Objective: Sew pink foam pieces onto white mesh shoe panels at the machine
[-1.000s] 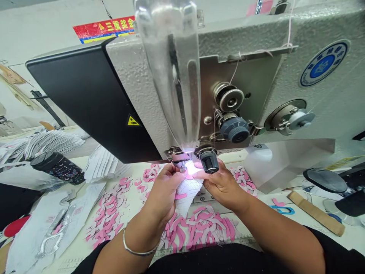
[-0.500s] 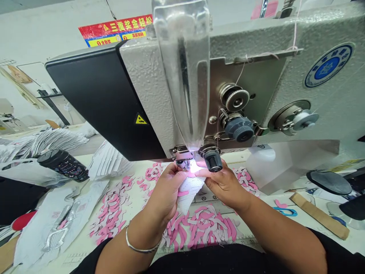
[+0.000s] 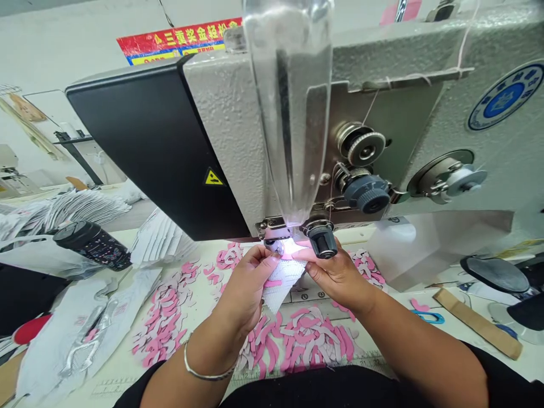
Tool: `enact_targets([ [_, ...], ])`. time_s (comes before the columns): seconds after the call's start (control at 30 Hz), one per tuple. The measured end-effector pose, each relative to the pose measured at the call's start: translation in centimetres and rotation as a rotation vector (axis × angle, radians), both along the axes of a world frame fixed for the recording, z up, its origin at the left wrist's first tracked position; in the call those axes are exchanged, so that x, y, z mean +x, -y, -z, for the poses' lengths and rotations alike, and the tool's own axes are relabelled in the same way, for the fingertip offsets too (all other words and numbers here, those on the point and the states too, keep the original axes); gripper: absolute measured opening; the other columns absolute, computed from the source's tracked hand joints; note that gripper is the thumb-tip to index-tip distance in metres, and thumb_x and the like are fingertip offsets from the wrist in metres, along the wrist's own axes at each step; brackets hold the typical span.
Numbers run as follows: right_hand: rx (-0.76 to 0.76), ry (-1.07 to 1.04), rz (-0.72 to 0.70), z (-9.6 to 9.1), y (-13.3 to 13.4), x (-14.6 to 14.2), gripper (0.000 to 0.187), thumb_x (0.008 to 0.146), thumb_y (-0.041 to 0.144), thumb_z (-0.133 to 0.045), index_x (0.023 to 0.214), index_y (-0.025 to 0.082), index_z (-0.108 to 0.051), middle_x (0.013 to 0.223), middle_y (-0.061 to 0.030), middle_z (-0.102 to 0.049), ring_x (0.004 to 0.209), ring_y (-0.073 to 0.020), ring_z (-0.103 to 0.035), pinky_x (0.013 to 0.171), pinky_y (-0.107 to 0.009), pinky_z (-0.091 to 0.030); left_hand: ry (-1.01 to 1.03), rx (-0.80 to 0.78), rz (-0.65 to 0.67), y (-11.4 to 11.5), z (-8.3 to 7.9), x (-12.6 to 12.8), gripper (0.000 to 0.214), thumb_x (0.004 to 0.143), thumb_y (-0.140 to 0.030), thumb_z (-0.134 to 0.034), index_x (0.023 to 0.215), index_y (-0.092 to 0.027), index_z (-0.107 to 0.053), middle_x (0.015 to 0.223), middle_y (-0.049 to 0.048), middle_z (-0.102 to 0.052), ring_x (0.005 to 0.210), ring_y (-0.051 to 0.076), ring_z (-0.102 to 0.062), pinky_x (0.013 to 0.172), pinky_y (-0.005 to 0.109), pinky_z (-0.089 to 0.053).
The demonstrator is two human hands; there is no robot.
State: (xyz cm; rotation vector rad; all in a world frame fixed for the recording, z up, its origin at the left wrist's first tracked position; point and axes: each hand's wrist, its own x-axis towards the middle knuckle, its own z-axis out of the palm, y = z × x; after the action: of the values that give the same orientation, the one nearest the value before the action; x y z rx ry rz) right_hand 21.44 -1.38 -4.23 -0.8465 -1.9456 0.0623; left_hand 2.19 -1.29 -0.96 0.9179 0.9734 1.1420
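Observation:
Both my hands are close under the presser foot (image 3: 274,242) of an industrial sewing machine (image 3: 382,96). My left hand (image 3: 242,283) pinches a white mesh fabric piece (image 3: 283,281) from the left. My right hand (image 3: 338,277) holds its upper edge from the right, with fingertips on a pink strip (image 3: 300,254). A small lamp shines brightly on the spot, and the needle is hidden by my fingers and the foot. A black knob (image 3: 322,239) stands just above my right fingers. A clear plastic guard (image 3: 289,102) hangs in front of the machine head.
Pink-and-white cut pieces (image 3: 306,340) lie in heaps under my hands and on the table. A stack of white mesh (image 3: 159,241) and a black bottle (image 3: 91,246) stand at left. Blue-handled snips (image 3: 427,317) and a cardboard strip (image 3: 478,323) lie at right.
The machine appears shifted slightly right in view. The mesh piece sits a little higher and more tilted in my fingers; both hands stay at the presser foot.

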Motion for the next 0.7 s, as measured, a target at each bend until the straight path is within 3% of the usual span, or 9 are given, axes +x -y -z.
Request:
enact_targets([
  [0.13, -0.005, 0.015, 0.023, -0.1, 0.2, -0.1, 0.025, 0.097, 0.025, -0.051, 0.116, 0.031, -0.066, 0.119, -0.0034, -0.066, 0.109, -0.0196, -0.060, 0.099, -0.043, -0.046, 0.042, -0.003, 0.043, 1.0, 0.0, -0.9, 0.021, 0.076, -0.023, -0.076, 0.081, -0.019, -0.056, 0.075, -0.0032, -0.058, 0.064, 0.009, -0.056, 0.059, 0.019, -0.047],
  [0.37, 0.034, 0.034, 0.062, -0.4, 0.3, -0.3, 0.024, 0.097, 0.025, -0.051, 0.113, 0.029, -0.068, 0.118, -0.0029, -0.067, 0.110, -0.0195, -0.057, 0.098, -0.040, -0.045, 0.043, -0.124, 0.133, 2.2, 0.6, -2.3, 0.028, 0.076, -0.029, -0.078, 0.098, -0.019, -0.064, 0.077, -0.0002, -0.065, 0.052, 0.007, -0.051, 0.042, 0.017, -0.040],
  [0.57, 0.037, 0.077, 0.093, -0.6, 0.6, -0.4, 0.025, 0.099, 0.025, -0.048, 0.115, 0.029, -0.067, 0.117, -0.0027, -0.068, 0.109, -0.0195, -0.057, 0.100, -0.040, -0.042, 0.069, -0.116, 0.104, 1.5, 0.4, -2.7, 0.031, 0.077, -0.023, -0.078, 0.106, -0.019, -0.066, 0.091, 0.0030, -0.070, 0.070, 0.010, -0.064, 0.058, 0.017, -0.052],
  [0.7, 0.024, 0.140, 0.118, -0.4, 0.7, -0.3, 0.027, 0.098, 0.023, -0.049, 0.118, 0.030, -0.066, 0.119, -0.0012, -0.069, 0.114, -0.0194, -0.058, 0.104, -0.042, -0.037, 0.068, -0.098, 0.076, 1.2, 0.4, -2.9, 0.032, 0.076, -0.019, -0.079, 0.106, -0.018, -0.067, 0.089, 0.0027, -0.071, 0.068, 0.010, -0.064, 0.060, 0.018, -0.053],
])
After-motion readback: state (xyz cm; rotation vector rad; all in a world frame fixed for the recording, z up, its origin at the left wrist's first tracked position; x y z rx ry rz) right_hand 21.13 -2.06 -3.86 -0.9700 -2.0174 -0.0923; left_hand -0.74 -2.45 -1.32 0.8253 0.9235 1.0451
